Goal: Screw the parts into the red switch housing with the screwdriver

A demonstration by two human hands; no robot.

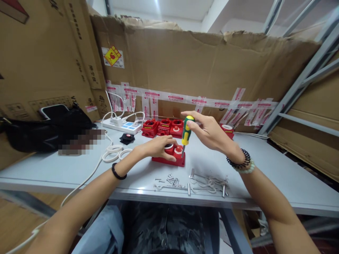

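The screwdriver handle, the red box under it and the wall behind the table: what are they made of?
The screwdriver handle looks like glossy green and yellow plastic, maybe rubbery; its thin shaft looks like metal. The red box seems to be moulded plastic: even colour, smooth shiny edges. The wall is brown cardboard, matt, creased, torn along the top, and patched with tape.

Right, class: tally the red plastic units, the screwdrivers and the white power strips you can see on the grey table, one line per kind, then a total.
Red plastic units: 5. One under the left hand at, three in a row, one behind the right hand at.
Screwdrivers: 1
White power strips: 1
Total: 7
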